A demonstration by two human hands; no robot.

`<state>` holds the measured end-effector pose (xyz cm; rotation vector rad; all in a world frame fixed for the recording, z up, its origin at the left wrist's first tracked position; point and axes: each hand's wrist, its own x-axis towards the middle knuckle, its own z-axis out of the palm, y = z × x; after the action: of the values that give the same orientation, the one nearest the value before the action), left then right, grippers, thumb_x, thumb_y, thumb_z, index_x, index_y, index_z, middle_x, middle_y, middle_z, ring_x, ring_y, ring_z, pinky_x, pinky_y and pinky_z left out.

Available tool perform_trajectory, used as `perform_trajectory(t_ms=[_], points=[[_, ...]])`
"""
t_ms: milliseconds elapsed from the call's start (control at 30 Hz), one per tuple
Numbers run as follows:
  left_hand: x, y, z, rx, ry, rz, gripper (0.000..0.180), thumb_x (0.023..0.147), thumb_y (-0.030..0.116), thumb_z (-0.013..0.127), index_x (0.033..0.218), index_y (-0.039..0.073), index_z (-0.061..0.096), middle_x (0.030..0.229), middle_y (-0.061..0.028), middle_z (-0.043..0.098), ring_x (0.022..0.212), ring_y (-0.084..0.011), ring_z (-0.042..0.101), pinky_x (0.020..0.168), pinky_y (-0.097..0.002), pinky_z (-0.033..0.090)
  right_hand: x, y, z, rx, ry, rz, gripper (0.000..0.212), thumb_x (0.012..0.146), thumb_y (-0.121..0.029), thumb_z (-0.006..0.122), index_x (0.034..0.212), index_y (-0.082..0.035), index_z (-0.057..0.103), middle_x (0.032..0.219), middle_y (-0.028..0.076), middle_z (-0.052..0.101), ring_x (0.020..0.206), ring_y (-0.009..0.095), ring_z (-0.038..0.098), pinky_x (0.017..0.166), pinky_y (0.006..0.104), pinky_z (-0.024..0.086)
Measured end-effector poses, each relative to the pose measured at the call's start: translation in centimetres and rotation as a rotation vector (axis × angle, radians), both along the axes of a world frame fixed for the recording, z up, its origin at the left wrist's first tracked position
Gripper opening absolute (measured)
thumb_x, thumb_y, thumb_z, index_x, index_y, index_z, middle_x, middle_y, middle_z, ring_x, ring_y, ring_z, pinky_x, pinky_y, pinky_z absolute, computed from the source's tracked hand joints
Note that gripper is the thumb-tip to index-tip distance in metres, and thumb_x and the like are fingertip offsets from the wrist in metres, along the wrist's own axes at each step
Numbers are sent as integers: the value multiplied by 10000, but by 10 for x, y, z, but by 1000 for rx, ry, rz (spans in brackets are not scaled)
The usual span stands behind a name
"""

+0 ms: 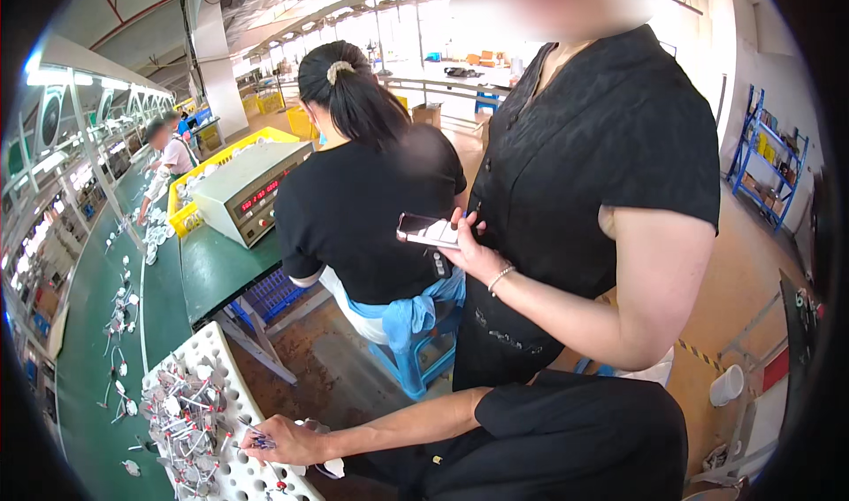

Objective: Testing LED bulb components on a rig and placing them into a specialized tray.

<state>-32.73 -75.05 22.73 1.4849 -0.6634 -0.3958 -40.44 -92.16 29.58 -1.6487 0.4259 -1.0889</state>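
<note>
My right hand point(290, 440) reaches in from the lower right, over the edge of a white foam tray point(232, 373) with rows of round holes. Its fingers are closed around a small cluster of thin, dark purplish pieces, too small to name. Beside the hand, a heap of small parts point(186, 413) lies on the tray: white or silvery discs on stems with red bits. Pale round pieces point(332, 468) show just under my wrist. Out of the picture is my left hand.
A green conveyor belt point(97, 377) with scattered disc parts runs along the left. On a green table stand a boxy meter point(252, 191) and a yellow crate point(190, 214). One person point(371, 209) sits close ahead; another stands at right, holding a phone point(429, 230).
</note>
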Motion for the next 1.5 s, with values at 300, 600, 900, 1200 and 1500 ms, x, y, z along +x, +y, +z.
perform_trajectory(t_ms=[300, 600, 900, 1200, 1500], points=[[14, -1, -10, -55, -524, -178, 404, 918, 78, 466, 1281, -94, 510, 1189, -310, 537, 1019, -409, 590, 878, -459, 509, -7, -7, 1, 5, 36, -1, 223, 957, -215, 648, 958, 8, 660, 681, 38, 671, 640, 96, 605, 665, 304, 490], [37, 4, -56, 218, -60, -49, 389, 1093, 234, 312, 1329, -34, 467, 1286, -106, 559, 1200, -177, 532, 1077, -381, 412, 6, -3, -7, -15, -16, 6, 271, 868, -243, 689, 844, 26, 664, 645, 119, 655, 631, 176, 669, 663, 357, 518], [22, 4, -51, -40, -350, 168, 474, 1045, 374, 455, 1224, -43, 593, 1139, -198, 660, 1042, -290, 625, 906, -420, 490, 28, -5, -8, -381, 96, -16, 233, 820, -149, 675, 778, 65, 594, 668, 247, 573, 612, 398, 564, 609, 421, 459], [18, 19, -12, -90, 101, 147, 409, 1042, 279, 538, 1266, -63, 553, 1170, -124, 643, 1015, -205, 609, 933, -378, 489, 46, -5, -14, -479, 113, 53, 166, 798, -131, 673, 751, 1, 583, 703, 225, 586, 669, 395, 590, 658, 460, 476], [-7, 69, 1, -599, 446, 353, 175, 896, -81, 641, 1061, -24, 638, 888, -95, 669, 735, -168, 676, 646, -280, 585, 98, 27, 14, -647, 342, 587, 152, 851, -144, 710, 949, -30, 730, 780, 171, 690, 718, 272, 696, 681, 374, 525]])
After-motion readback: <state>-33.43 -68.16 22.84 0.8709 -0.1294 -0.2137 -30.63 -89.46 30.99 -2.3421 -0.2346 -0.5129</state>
